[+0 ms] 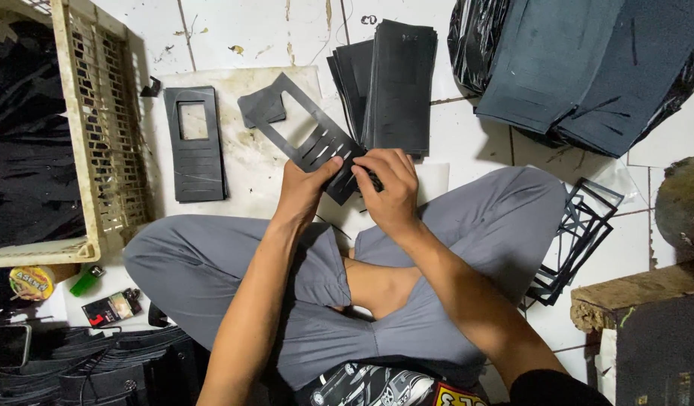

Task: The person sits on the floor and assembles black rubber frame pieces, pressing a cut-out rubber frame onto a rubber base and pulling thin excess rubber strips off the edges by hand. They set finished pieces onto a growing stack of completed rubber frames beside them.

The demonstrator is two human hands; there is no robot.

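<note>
Both hands hold one black cut-out sheet (309,139) over the near edge of the white board (241,162) on the floor. The left hand (302,188) pinches the sheet's near end with its thumb on top. The right hand (388,188) is closed around that same end. One more cut sheet with a window (195,143) lies flat on the board's left side. One stack of black sheets (392,83) sits past the board's far right corner. One cream crate (98,128) stands by the board's left edge. One pile of thin black frames (580,233) lies on the tiles at the right.
</note>
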